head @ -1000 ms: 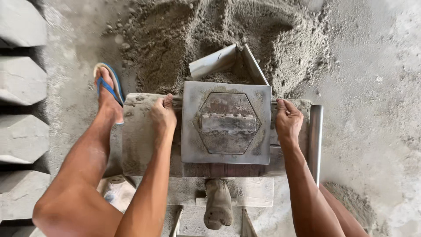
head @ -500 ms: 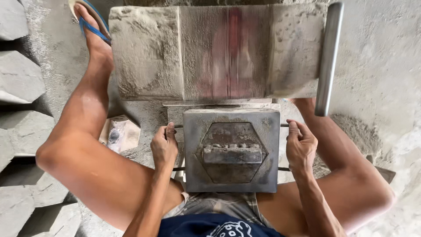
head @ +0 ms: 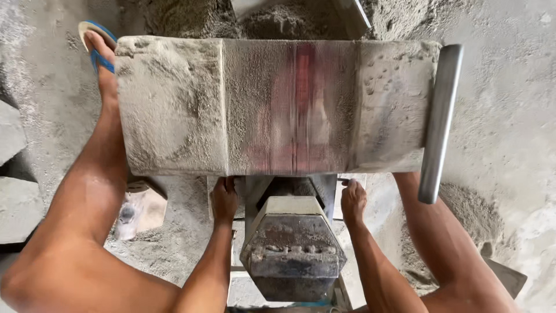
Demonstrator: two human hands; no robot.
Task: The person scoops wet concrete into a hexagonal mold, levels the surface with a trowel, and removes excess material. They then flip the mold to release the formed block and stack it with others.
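A grey hexagonal block (head: 292,249) with a ridged top face stands up between my forearms, on a metal stand. My left hand (head: 225,200) is closed just left of it and my right hand (head: 352,202) just right of it. Each grips a thin side handle of the metal mould, which is mostly hidden under the edge of the sandy work plate (head: 174,104). A thin rod shows by my right fingers.
A grey metal bar (head: 440,122) runs down the plate's right edge. A heap of damp sand mix (head: 191,17) lies beyond the plate. My left foot in a blue sandal (head: 95,43) rests at the upper left. Grey concrete blocks (head: 11,133) line the left side.
The square mould that framed the hexagon is no longer in sight, and the hexagonal block now stands bare. My hands have stayed at its sides. The view has shifted.
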